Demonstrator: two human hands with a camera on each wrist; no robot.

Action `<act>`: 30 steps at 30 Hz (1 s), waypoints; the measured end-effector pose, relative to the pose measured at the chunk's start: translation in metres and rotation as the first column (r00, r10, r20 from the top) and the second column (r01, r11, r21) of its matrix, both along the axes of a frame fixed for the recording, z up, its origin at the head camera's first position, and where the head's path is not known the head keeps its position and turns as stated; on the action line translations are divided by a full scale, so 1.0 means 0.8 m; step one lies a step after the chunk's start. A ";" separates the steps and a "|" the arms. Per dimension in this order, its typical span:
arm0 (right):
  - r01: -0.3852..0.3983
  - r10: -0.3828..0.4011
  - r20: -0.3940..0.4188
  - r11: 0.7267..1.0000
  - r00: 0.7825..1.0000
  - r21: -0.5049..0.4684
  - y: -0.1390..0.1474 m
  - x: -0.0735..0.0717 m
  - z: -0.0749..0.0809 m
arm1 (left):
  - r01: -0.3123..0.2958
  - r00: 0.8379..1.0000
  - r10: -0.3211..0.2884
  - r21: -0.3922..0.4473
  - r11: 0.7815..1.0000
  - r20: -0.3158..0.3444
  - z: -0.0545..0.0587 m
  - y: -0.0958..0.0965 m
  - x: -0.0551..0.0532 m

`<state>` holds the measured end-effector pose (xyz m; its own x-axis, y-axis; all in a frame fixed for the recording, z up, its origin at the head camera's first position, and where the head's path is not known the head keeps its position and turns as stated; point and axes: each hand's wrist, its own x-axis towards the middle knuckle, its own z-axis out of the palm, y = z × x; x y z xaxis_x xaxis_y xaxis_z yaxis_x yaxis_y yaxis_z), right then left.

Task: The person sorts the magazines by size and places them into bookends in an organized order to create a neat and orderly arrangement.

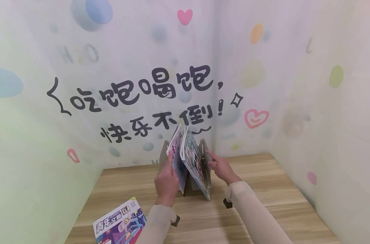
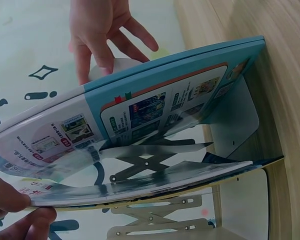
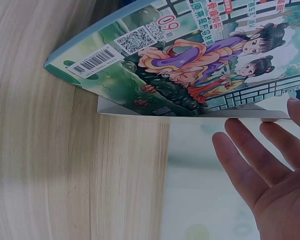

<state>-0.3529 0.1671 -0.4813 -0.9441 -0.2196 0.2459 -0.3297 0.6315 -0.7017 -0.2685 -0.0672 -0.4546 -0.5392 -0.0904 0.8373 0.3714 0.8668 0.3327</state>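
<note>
A grey expandable bookend (image 1: pixel 207 159) with crossed metal links (image 2: pixel 146 163) stands on the table, magazines leaning between its end plates. My left hand (image 1: pixel 166 184) pinches the upper edge of the left magazine (image 1: pixel 179 169), thumb on one side and fingers on the other. To its right tilts a second group of magazines (image 1: pixel 194 159), whose green illustrated cover (image 3: pixel 200 65) faces right. At the right end plate, my right hand (image 1: pixel 223 169) holds the edge, its thumb over the rim and its fingers spread along the outer face.
Another magazine (image 1: pixel 121 222) with a purple and blue cover lies flat at the table's front left. The wood-grain table (image 1: pixel 258 193) meets a printed wall (image 1: pixel 136 51) behind the bookend, with side walls at left and right.
</note>
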 end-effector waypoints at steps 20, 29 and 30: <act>0.008 -0.008 0.019 1.000 1.000 -0.009 0.002 -0.001 -0.002 | 0.028 1.000 -0.028 -0.032 0.999 0.002 -0.014 0.008 -0.012; 0.003 -0.002 0.015 1.000 1.000 -0.021 0.000 0.001 -0.001 | 0.016 0.999 -0.015 -0.019 1.000 0.052 -0.027 0.014 -0.021; 0.001 0.000 0.017 1.000 1.000 -0.021 0.000 0.001 -0.001 | 0.013 0.998 -0.012 -0.018 1.000 0.057 -0.028 0.015 -0.022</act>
<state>-0.3517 0.1673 -0.4818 -0.9482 -0.2139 0.2348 -0.3175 0.6165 -0.7205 -0.2862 -0.0553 -0.4773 -0.5872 -0.0686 0.8065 0.3630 0.8682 0.3382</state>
